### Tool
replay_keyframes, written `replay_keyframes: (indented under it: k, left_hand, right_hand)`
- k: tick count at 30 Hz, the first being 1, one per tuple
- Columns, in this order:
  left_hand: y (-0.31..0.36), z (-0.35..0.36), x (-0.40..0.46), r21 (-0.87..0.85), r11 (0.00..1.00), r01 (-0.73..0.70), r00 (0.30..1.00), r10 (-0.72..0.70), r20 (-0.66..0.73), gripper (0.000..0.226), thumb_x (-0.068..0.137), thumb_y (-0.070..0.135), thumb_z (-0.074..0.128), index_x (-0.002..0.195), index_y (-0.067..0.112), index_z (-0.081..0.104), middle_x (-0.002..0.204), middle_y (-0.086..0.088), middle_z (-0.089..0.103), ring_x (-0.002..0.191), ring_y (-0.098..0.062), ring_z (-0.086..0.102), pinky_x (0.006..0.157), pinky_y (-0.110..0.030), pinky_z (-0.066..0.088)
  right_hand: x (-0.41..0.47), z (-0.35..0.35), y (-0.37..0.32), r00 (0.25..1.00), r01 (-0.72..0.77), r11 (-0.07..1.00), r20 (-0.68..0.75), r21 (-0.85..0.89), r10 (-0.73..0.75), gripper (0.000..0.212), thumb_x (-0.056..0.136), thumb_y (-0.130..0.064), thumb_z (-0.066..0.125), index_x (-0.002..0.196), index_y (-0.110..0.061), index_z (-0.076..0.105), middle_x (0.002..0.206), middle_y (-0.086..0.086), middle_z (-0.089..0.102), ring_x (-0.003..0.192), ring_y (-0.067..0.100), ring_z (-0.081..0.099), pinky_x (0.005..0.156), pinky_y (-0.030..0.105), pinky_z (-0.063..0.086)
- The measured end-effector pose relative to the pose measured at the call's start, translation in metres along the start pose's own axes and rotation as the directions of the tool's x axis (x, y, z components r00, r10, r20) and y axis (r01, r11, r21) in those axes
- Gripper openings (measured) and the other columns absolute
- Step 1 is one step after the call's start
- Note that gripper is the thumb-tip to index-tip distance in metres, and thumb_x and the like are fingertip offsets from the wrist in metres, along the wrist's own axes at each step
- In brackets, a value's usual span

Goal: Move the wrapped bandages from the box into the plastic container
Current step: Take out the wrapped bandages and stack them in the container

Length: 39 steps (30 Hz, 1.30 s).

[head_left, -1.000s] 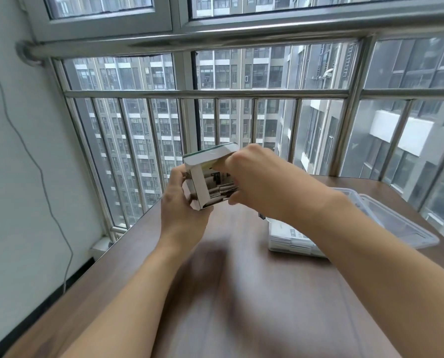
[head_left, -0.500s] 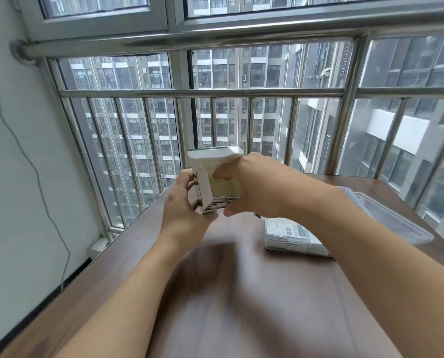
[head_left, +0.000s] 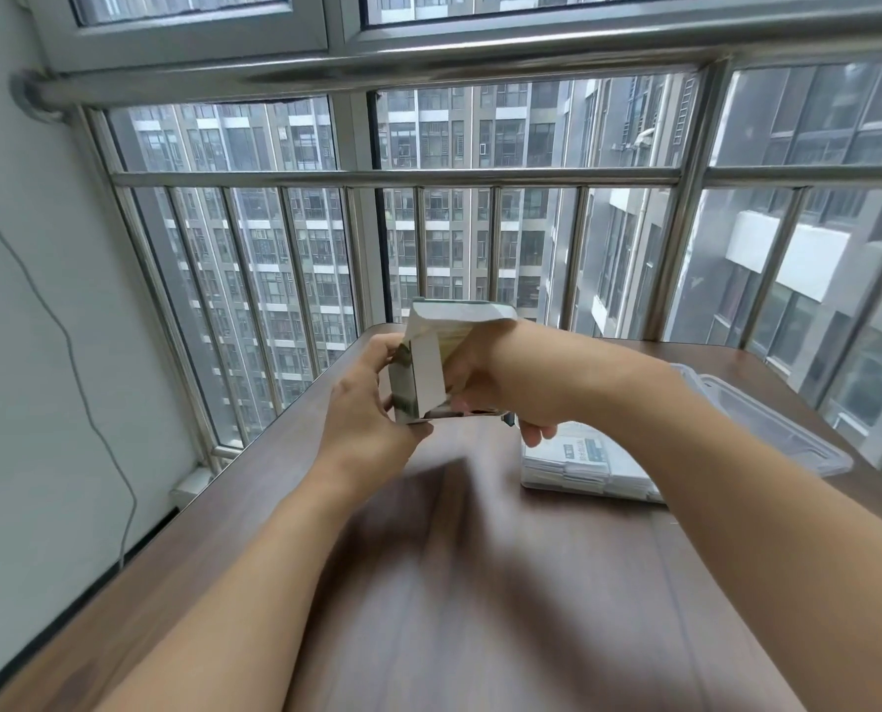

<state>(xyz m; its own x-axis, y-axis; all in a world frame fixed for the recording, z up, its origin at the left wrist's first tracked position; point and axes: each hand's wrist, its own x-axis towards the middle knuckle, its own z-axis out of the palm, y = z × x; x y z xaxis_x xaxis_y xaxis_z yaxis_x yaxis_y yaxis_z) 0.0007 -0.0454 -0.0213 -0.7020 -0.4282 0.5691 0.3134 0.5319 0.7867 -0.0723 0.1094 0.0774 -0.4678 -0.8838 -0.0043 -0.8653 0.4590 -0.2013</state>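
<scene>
Head cam looks down along both bare forearms, which reach out over a dark wood-grain worktop [head_left: 480, 608], a bit smeared by motion blur up close. Further out, the left hand [head_left: 364, 413] grips the box [head_left: 431, 370] from its left side, fingers curled round the back edge and thumb under the bottom corner, so the box is up off the worktop, roughly upright with a white flap hanging open on the near side. The right hand [head_left: 500, 382] is pushed against the box's right side with its fingers tucked in toward the opening; the fingers look curled, but whether they're actually pinching anything inside is hidden by the hand and the flap, so can't tell. A sliver of something packed inside shows along the bottom edge of the box, too blurry to make out. Just beyond and to the right of the right hand, the plastic container [head_left: 593, 480] sits on the worktop, clear-walled, with a stack of wrapped bandages [head_left: 583, 452] already lying flat in it, printed labels facing up. The right forearm covers its near right part. Right behind that, a clear lid [head_left: 767, 429] lies flat on the worktop near the far right edge. Past the worktop there's a steel window railing [head_left: 392, 177] with vertical bars, a thin cable [head_left: 69, 346] running down the white wall on the left, and apartment towers [head_left: 454, 141] outside the glass.
</scene>
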Motion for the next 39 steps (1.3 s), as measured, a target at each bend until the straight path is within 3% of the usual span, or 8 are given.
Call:
replay_keyframes:
  k: [4,10,17,21,26,34,37,39]
  left_hand:
    - [-0.002,-0.001,0.001,0.003,1.0,0.005,1.0,-0.005,0.012,0.068,0.062,-0.015,0.078,0.105,0.034,0.057,0.104,0.004,0.069,0.104,-0.008,0.062,0.085,-0.044,0.059]
    - [0.0,0.0,0.0,0.01,1.0,0.021,1.0,-0.021,0.011,0.071,0.061,-0.016,0.078,0.102,0.039,0.058,0.098,0.009,0.069,0.087,0.006,0.061,0.079,-0.041,0.061]
    - [-0.001,0.002,0.0,0.039,0.999,0.025,0.999,-0.027,0.045,0.063,0.056,0.004,0.083,0.104,0.037,0.059,0.099,0.015,0.068,0.089,0.008,0.06,0.076,-0.05,0.059]
    - [-0.004,-0.001,0.003,0.023,0.996,0.088,0.995,-0.089,0.049,0.066,0.048,0.014,0.084,0.107,0.033,0.059,0.1,0.026,0.067,0.099,0.007,0.06,0.083,-0.051,0.06]
    - [-0.011,-0.002,0.004,0.025,0.986,0.167,0.984,-0.168,0.053,0.072,0.044,0.007,0.086,0.106,0.033,0.059,0.095,0.032,0.067,0.089,0.01,0.062,0.084,-0.045,0.061]
    - [-0.022,-0.002,0.005,0.083,0.953,0.29,0.953,-0.296,0.065,0.076,0.056,-0.004,0.091,0.117,0.023,0.054,0.106,0.004,0.07,0.083,0.008,0.065,0.078,-0.029,0.06]
    - [-0.023,-0.005,0.006,0.151,0.945,0.289,0.951,-0.302,0.07,0.099,0.051,0.025,0.096,0.134,0.032,0.043,0.131,0.008,0.06,0.116,-0.002,0.059,0.097,-0.029,0.051]
    - [-0.016,-0.007,0.005,0.159,0.956,0.248,0.965,-0.259,0.05,0.122,0.049,0.058,0.086,0.15,0.044,0.019,0.151,0.02,0.031,0.144,-0.011,0.031,0.118,-0.043,0.03]
  right_hand:
    - [0.005,-0.004,0.001,1.0,-0.029,1.0,-0.001,-0.013,0.029,0.025,0.101,-0.003,0.053,0.108,-0.027,0.049,0.029,-0.023,0.044,0.024,-0.004,0.046,0.033,0.016,0.038]
    - [0.0,0.004,-0.001,0.979,-0.042,0.978,-0.203,-0.202,0.001,0.019,0.092,-0.004,0.064,0.098,-0.021,0.063,0.073,-0.005,0.062,0.051,0.005,0.055,0.041,0.017,0.044]
    - [0.002,0.016,0.0,0.952,-0.07,0.968,-0.305,-0.239,-0.006,0.018,0.094,-0.008,0.06,0.081,-0.017,0.052,0.077,0.006,0.053,0.065,0.03,0.053,0.061,0.031,0.04]
    - [0.002,0.001,0.006,0.938,0.025,0.995,-0.343,-0.1,-0.058,0.032,0.089,-0.015,0.072,0.061,-0.029,0.063,0.066,0.0,0.053,0.067,0.033,0.056,0.062,0.036,0.05]
    - [-0.008,-0.017,0.013,0.91,0.044,0.997,-0.414,0.058,-0.016,0.012,0.094,-0.018,0.069,0.097,-0.014,0.08,0.083,-0.004,0.067,0.042,0.005,0.059,0.047,0.015,0.052]
    - [-0.03,-0.053,0.036,0.842,0.101,0.908,-0.521,0.406,0.139,0.014,0.095,-0.015,0.068,0.1,-0.014,0.08,0.082,-0.004,0.077,0.038,0.008,0.057,0.042,0.019,0.05]
    - [-0.037,-0.06,0.044,0.892,0.127,0.767,-0.411,0.629,0.19,0.014,0.092,-0.011,0.071,0.097,-0.018,0.081,0.078,0.001,0.078,0.038,0.011,0.054,0.037,0.017,0.042]
    - [-0.035,-0.056,0.049,0.911,0.105,0.715,-0.355,0.691,0.21,0.014,0.09,-0.01,0.071,0.096,-0.017,0.082,0.081,0.008,0.078,0.038,0.011,0.05,0.037,0.018,0.041]
